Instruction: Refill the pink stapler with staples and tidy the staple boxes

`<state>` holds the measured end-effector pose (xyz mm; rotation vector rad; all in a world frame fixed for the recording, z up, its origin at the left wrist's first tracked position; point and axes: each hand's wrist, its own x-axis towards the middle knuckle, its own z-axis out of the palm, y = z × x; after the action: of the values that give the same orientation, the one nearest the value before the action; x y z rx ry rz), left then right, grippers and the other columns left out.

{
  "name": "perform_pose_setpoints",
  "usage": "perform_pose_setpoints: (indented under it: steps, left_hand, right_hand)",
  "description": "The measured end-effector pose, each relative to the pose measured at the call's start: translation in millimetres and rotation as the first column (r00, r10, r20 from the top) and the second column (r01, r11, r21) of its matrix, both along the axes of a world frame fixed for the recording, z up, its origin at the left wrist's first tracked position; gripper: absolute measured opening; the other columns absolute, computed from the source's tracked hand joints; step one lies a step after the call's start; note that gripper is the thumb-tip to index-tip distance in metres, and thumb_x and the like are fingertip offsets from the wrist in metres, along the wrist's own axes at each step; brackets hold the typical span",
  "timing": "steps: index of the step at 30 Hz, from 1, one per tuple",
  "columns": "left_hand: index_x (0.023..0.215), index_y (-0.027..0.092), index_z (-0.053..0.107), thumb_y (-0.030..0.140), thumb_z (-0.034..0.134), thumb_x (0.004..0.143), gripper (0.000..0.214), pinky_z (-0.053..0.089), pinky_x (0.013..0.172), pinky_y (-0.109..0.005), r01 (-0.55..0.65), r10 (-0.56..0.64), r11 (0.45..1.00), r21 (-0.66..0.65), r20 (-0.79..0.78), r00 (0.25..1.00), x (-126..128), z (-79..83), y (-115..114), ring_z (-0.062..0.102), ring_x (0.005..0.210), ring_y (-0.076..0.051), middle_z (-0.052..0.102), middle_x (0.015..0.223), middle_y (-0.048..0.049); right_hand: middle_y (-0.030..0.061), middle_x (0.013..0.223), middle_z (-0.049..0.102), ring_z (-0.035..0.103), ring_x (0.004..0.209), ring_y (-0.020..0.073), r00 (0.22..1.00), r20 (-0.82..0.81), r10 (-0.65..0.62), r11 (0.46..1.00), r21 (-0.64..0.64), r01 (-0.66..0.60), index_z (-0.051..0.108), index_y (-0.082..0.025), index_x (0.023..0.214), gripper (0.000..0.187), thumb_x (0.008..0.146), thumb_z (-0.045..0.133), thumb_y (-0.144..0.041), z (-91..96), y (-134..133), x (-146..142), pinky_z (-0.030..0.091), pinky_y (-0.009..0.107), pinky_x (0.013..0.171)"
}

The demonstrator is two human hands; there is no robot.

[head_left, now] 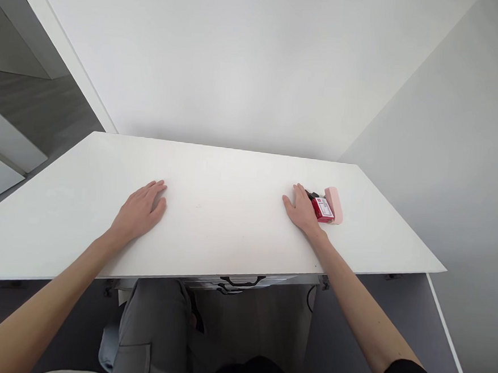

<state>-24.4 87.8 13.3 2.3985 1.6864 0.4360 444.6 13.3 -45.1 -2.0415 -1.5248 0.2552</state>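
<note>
My left hand [141, 208] lies flat on the white table [230, 208], palm down, fingers stretched out and holding nothing. My right hand [301, 208] also rests flat on the table, fingers extended, its outer edge right beside a small red box with a white label [323, 209]. A pale pink flat object [333, 203] lies against the far side of the red box. A small dark part shows at the far end of the red box, too small to name.
White walls close in behind the table and on the right. Below the table's front edge are a black handle [242, 281] and my knees in grey trousers [154, 322]. A grey floor and white cabinet fronts show at the left.
</note>
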Motion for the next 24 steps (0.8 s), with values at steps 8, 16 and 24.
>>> perform_pose_setpoints:
  steps: [8,16,24]
  left_hand:
    - [0.159,0.017,0.051,0.047,0.035,0.102,0.067,0.031,0.134,-0.054,0.003,-0.003,1.0,0.003,0.01,1.0,1,1.9,0,0.036,0.163,-0.033,0.046,0.172,-0.0089]
    - [0.158,0.016,0.051,0.048,0.034,0.102,0.067,0.032,0.134,-0.054,0.01,-0.01,1.0,0.011,0.004,1.0,2,2.8,1,0.037,0.162,-0.033,0.047,0.171,-0.0099]
    - [0.159,0.018,0.051,0.05,0.034,0.101,0.068,0.032,0.133,-0.053,-0.001,0.001,1.0,0.008,-0.015,1.0,1,1.9,2,0.038,0.162,-0.033,0.046,0.172,-0.0081]
  right_hand:
    - [0.0226,0.181,0.021,0.015,0.17,0.0343,0.999,0.034,-0.037,0.999,-0.017,0.038,0.034,-0.004,0.168,0.078,0.108,0.038,-0.054,-5.0,5,6,0.023,0.056,0.136]
    - [0.0249,0.181,0.018,0.007,0.171,0.0384,0.995,0.043,-0.093,0.995,-0.014,0.094,0.034,-0.004,0.167,0.08,0.108,0.037,-0.058,-7.3,22,10,0.018,0.061,0.135]
    - [0.0267,0.181,0.019,0.008,0.171,0.0382,0.991,0.083,-0.102,0.993,-0.052,0.106,0.033,0.0,0.167,0.075,0.109,0.036,-0.047,0.5,21,2,0.018,0.059,0.135]
